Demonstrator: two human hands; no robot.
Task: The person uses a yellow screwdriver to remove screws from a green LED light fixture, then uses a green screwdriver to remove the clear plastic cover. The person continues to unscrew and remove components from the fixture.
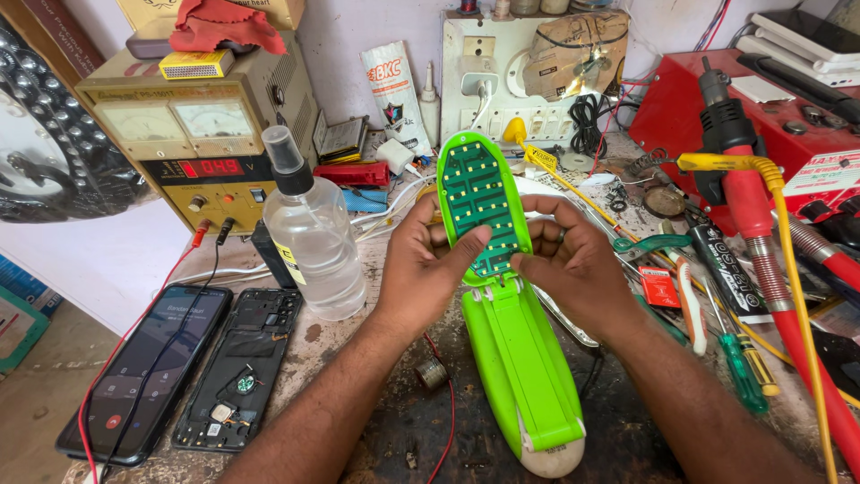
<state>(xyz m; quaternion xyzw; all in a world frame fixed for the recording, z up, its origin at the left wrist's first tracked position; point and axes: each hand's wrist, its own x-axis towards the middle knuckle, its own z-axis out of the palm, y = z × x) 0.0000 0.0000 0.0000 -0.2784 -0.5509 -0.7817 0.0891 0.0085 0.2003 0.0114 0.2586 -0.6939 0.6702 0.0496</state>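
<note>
Glossy green plastic lamp casing [520,358]

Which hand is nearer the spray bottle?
Left. The left hand grips the green lamp just right of the spray bottle, without touching the bottle. The right hand holds the lamp's far side, further off.

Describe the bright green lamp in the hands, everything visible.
The green lamp looks like glossy plastic: a long folding body lying on the dirty workbench, white tip toward the camera. Its hinged head is raised, showing a green circuit board with rows of small pale LEDs. The left hand and right hand hold the head from both sides, thumbs pressing the board's lower part.
</note>
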